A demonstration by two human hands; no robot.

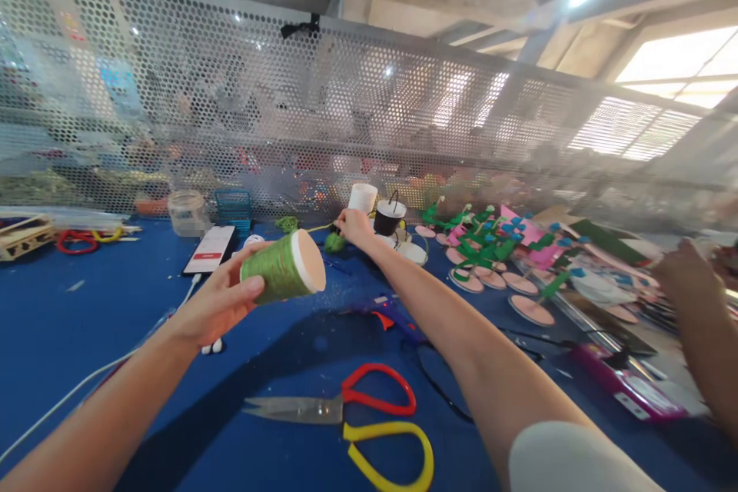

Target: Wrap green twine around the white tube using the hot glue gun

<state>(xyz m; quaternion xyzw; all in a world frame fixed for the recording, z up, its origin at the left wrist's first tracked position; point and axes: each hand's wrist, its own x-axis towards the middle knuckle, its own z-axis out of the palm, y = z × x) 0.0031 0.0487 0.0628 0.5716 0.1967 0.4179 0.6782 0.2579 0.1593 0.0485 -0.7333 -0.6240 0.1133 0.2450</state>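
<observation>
My left hand (227,296) grips a paper cup (277,270) wound round with green yarn; it is tilted, with its pale flat end facing right. Farther out, my right hand (354,227) has its fingers pinched together on a thin strand of green yarn (319,229) that stretches toward the cup. Just below those fingertips lies a dark green ball of yarn (334,244). A white cup (363,198) and a black-wrapped cup (390,215) stand right beside this hand. Scissors (328,410) with red and yellow handles lie open in front.
A glue gun (392,314) lies under my right forearm. Left are a phone (211,250) with a white cable and a clear jar (187,213). Green paper plants (490,246) on pink discs crowd the right, near a purple power strip (628,380) and another person's arm (700,315). A perforated metal screen (259,108) stands behind.
</observation>
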